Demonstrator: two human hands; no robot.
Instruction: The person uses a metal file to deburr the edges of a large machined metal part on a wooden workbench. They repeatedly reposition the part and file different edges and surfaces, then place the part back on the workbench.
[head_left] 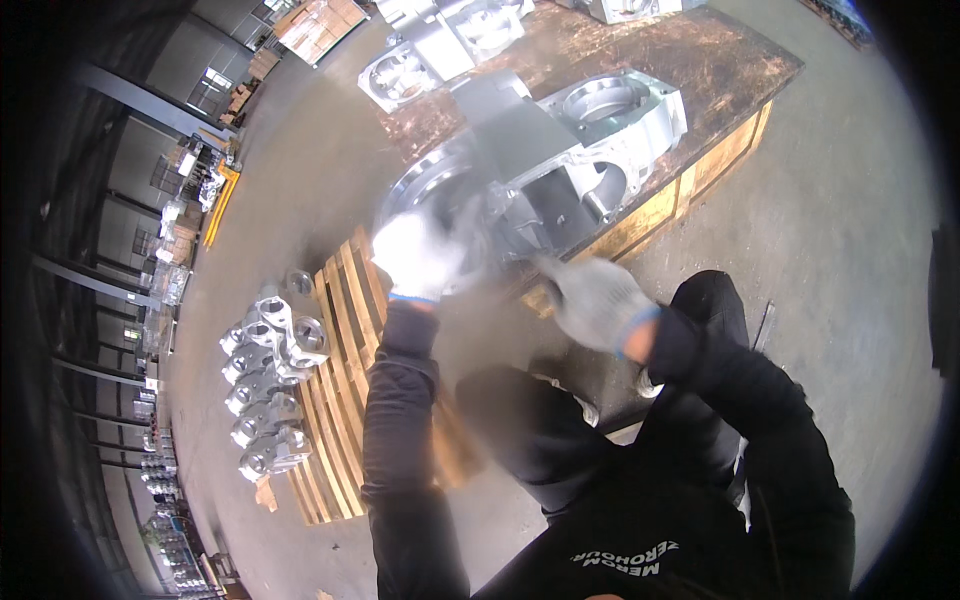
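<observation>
A large silvery metal casting (520,135) with round bores and open pockets lies on the workbench (735,70). Against its near left end, by the big ring-shaped bore, is my left hand (415,255) in a white glove. Glare and motion blur hide those fingers. My right hand (600,305), gloved in pale grey with a blue cuff edge, is at the casting's near edge. Its fingers look curled together, and their tips point toward the casting. Whatever they may grip is too blurred to make out.
More castings (400,75) sit farther back on the bench. On the floor at the left, several smaller castings (270,340) stand in rows beside a slatted wooden pallet (340,400). Cardboard boxes (320,25) are stacked farther off. My knees are close under the bench's near edge.
</observation>
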